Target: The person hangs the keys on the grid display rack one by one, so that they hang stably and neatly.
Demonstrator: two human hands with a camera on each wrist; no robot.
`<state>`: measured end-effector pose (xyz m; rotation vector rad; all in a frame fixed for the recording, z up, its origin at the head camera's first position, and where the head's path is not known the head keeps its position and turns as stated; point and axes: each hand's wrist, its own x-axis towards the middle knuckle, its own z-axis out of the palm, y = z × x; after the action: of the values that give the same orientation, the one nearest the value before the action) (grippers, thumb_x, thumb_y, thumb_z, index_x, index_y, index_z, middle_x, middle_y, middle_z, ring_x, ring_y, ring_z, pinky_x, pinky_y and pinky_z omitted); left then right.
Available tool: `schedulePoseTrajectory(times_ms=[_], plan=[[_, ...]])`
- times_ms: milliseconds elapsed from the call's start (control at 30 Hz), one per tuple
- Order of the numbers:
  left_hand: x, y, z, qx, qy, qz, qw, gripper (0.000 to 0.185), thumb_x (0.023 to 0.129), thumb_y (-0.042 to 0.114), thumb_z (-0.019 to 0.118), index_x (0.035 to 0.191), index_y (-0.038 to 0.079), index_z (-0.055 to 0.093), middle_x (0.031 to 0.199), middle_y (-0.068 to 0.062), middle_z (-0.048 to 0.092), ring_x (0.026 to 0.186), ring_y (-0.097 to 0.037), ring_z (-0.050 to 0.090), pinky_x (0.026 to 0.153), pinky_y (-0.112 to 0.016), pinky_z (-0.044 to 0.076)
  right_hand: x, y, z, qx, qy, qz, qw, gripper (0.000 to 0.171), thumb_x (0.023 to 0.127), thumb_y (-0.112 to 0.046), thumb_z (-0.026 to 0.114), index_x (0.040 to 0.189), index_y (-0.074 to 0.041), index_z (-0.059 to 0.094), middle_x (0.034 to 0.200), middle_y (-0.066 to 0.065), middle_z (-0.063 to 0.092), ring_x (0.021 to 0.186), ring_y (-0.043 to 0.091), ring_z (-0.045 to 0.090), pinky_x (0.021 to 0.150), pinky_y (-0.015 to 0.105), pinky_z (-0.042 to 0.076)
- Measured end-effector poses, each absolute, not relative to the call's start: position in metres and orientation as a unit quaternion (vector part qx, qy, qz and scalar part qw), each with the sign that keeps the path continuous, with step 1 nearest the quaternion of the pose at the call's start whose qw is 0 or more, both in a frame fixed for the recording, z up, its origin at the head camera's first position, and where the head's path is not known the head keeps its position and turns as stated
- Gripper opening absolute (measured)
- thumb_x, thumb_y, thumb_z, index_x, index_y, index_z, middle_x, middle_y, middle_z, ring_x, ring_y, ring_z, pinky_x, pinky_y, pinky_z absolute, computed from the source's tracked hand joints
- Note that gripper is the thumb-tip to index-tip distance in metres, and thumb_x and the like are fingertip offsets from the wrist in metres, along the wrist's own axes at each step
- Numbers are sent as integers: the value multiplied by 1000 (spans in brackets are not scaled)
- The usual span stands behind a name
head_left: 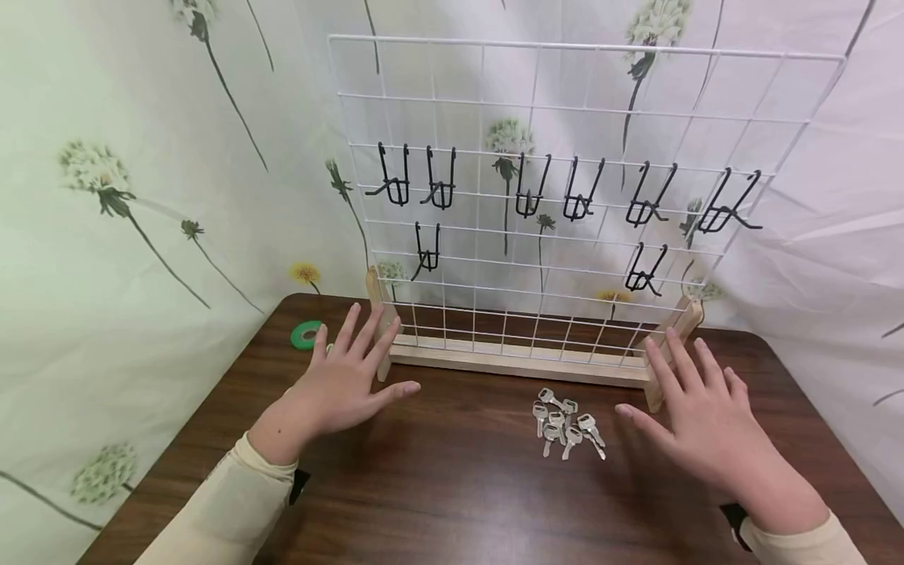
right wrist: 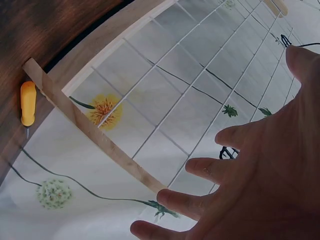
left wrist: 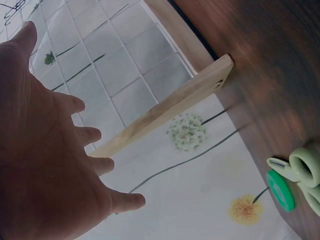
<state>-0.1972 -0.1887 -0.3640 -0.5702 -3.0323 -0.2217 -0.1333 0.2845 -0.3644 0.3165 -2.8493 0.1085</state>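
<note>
Over table (head_left: 438, 486), both hands' fingers (head_left: 367, 329) spread.

Both arms stretched forward in cream sleeves, palms down. Left hand (head_left: 346, 380) has its fingers spread wide and straight, thumb sticking out toward the other hand. Right hand (head_left: 699, 428) mirrors it, holding nothing.

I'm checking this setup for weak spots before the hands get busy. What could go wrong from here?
The keys lie in a loose, overlapping heap, so the right hand beside them may drag several along when picking one. The wire grid stands only on a wooden base; a push on the black hooks might tip or slide it. The left hand hovers open near the base's foot and could knock it.
</note>
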Motion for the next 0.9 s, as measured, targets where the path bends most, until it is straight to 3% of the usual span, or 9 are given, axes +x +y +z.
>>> schedulePoseTrajectory(times_ms=[233, 667, 900], plan=[[-196, -191, -370, -179, -981, -75, 18, 98, 100, 82, 44, 174, 32, 4, 184, -4, -8, 170, -41, -9, 126, -84, 2, -130, 279, -369, 110, -985, 39, 126, 102, 99, -72, 58, 174, -22, 10, 179, 20, 21, 161, 56, 18, 114, 82, 25], [-198, -192, -364, -184, -980, -79, 10, 97, 100, 82, 43, 174, 30, 6, 184, -7, -4, 169, -41, -10, 125, -84, 1, -133, 276, -370, 117, -980, 26, 160, 100, 99, -71, 60, 173, -20, 17, 179, 18, 21, 160, 55, 19, 113, 82, 26], [-207, -203, -352, -186, -973, -129, 35, 92, 106, 70, 46, 174, 26, 3, 183, -7, -11, 170, -40, -11, 128, -80, 2, -133, 270, -361, 131, -979, 21, 155, 98, 99, -70, 60, 173, -19, 20, 178, 19, 23, 158, 53, 27, 110, 80, 32]])
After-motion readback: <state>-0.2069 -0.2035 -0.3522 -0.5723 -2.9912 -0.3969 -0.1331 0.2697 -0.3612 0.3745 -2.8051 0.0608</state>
